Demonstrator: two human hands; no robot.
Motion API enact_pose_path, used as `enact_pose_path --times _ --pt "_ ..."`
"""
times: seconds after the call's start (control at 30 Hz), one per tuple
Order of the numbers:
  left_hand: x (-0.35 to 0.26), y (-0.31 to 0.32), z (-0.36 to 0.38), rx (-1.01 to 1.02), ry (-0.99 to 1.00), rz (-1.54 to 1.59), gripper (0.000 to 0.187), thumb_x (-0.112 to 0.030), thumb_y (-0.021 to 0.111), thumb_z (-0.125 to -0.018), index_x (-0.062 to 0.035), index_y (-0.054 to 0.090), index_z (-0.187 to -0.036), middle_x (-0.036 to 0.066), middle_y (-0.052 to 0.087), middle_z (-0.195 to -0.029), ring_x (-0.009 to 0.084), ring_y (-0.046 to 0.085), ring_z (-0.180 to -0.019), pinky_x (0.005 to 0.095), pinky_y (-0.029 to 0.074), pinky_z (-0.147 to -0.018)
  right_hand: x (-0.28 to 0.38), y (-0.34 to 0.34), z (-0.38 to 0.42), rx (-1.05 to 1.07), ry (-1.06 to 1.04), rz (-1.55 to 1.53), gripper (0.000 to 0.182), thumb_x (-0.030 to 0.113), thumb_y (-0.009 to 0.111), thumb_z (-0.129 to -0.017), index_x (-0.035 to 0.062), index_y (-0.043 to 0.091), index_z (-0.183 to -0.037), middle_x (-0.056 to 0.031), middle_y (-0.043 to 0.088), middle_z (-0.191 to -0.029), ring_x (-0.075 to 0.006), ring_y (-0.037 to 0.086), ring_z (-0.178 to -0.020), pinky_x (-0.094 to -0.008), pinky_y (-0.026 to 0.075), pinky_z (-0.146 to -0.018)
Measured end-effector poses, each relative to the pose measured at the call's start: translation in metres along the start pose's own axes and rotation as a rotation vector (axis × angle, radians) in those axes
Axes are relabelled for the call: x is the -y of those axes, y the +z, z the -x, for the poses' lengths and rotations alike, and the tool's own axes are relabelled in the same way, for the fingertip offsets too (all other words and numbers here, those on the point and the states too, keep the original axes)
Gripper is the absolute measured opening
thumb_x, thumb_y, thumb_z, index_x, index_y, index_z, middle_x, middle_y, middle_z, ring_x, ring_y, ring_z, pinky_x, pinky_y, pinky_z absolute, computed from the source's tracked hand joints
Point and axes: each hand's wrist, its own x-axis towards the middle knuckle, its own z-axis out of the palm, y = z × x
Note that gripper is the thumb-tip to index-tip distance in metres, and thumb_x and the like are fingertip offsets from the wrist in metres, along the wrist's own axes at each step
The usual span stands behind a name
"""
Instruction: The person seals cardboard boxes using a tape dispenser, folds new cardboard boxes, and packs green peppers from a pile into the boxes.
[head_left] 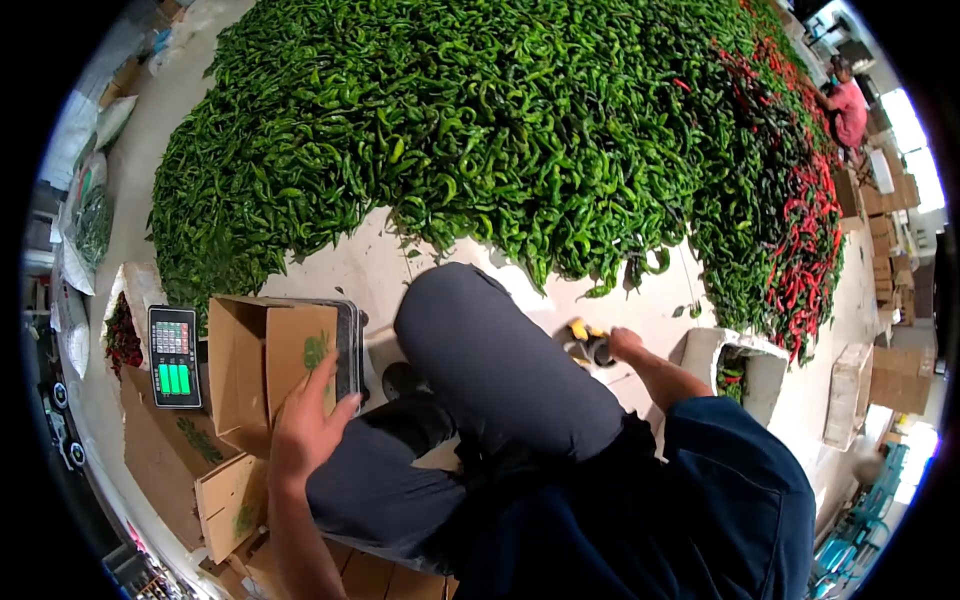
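Note:
My left hand (312, 425) lies with fingers stretched out against the side of an open cardboard box (238, 365). A green print shows on the box near my fingertips. Under the box, the edge of a scale platform (348, 350) sticks out, and the scale's display (175, 357) with lit green digits stands to its left. My right hand (628, 345) is closed, low over the floor right of my knee. At its fingers is a yellow and dark tool that looks like a tape dispenser (588, 343); its grip is partly hidden.
A large heap of green peppers (480, 130) covers the floor ahead, with red peppers (805, 215) along its right side. A white foam box (758, 365) holding peppers stands right. Flattened cardboard (228, 505) lies lower left. Another person (848, 108) sits at the far right.

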Motion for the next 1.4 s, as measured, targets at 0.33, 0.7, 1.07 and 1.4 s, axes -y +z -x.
enact_pose_path --times 0.33,0.7,1.07,1.4 --pt "0.029 0.127 -0.335 0.036 -0.083 0.772 0.106 -0.036 0.079 -0.083 -0.0029 0.013 -0.157 0.026 0.026 -0.159 0.0372 0.032 -0.145 0.0435 0.03 -0.117 0.199 -0.302 -0.029 -0.802 -0.707 -0.213 0.098 0.037 0.076 -0.082 0.0115 0.019 -0.157 -0.0268 0.039 -0.149 -0.0419 0.043 -0.135 -0.0514 0.044 -0.104" --pt "0.072 0.135 -0.524 -0.258 -0.516 1.131 0.113 -0.07 0.062 -0.082 -0.0084 0.007 -0.16 0.018 0.014 -0.164 0.0345 0.024 -0.149 0.0487 0.027 -0.117 0.31 -0.442 -0.249 -0.606 -0.445 -0.173 0.132 0.087 0.065 -0.064 0.008 0.017 -0.158 -0.0283 0.03 -0.155 -0.0445 0.028 -0.144 -0.0542 0.032 -0.114" --pt "0.031 0.164 -0.503 -0.161 -0.227 1.074 0.082 -0.052 0.067 -0.087 -0.0208 0.033 -0.154 0.022 0.034 -0.153 0.0399 0.042 -0.135 0.0489 0.035 -0.111 0.3 -0.431 -0.201 -0.32 -0.624 -0.142 0.12 0.075 0.073 -0.07 0.0138 0.02 -0.158 -0.0262 0.031 -0.156 -0.0414 0.027 -0.146 -0.0517 0.031 -0.118" --pt "0.011 0.176 -0.502 -0.068 -0.213 1.052 0.103 -0.051 0.075 -0.084 -0.0142 0.015 -0.16 0.014 0.025 -0.162 0.0278 0.026 -0.148 0.0431 0.022 -0.119 0.338 -0.425 -0.178 -0.145 -0.77 -0.308 0.113 0.068 0.074 -0.076 0.0068 0.024 -0.157 -0.0254 0.043 -0.149 -0.0349 0.048 -0.132 -0.04 0.042 -0.109"
